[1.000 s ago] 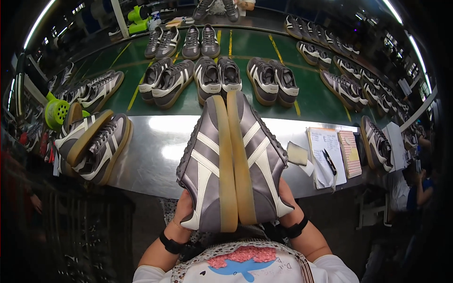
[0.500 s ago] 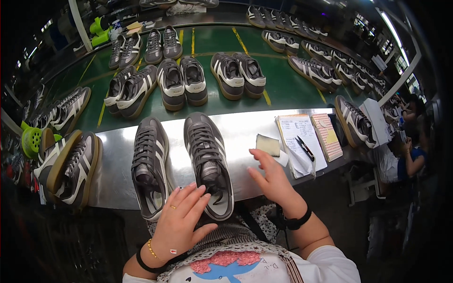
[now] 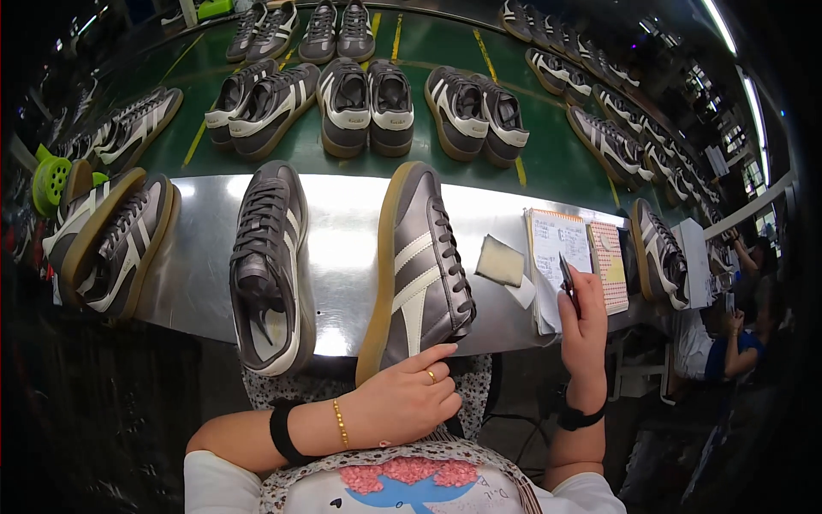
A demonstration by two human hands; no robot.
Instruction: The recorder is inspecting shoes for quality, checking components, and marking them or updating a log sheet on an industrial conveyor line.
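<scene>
My left hand (image 3: 415, 396) grips the heel end of a grey sneaker (image 3: 419, 265) with cream stripes and a gum sole. That sneaker is tipped onto its side, its striped side facing up and its sole to the left. Its mate (image 3: 270, 257) stands upright to the left on the metal bench, laces up. Over the spiral notebook (image 3: 548, 231), my right hand (image 3: 584, 321) is closed on a slim black tool that looks like thread snips (image 3: 566, 276). The palm side of my left hand is hidden.
A sponge block (image 3: 500, 260) lies left of the notebook, and a patterned notebook (image 3: 608, 257) lies right of it. More sneakers (image 3: 111, 248) stack at the bench's left end; one sneaker (image 3: 659, 253) stands at the right. Pairs line the green conveyor (image 3: 385, 176) beyond.
My left hand has taken the right-hand sneaker by the heel and turned it onto its side. My right hand has moved right and picked up the snips from the notebook. The view has shifted.
</scene>
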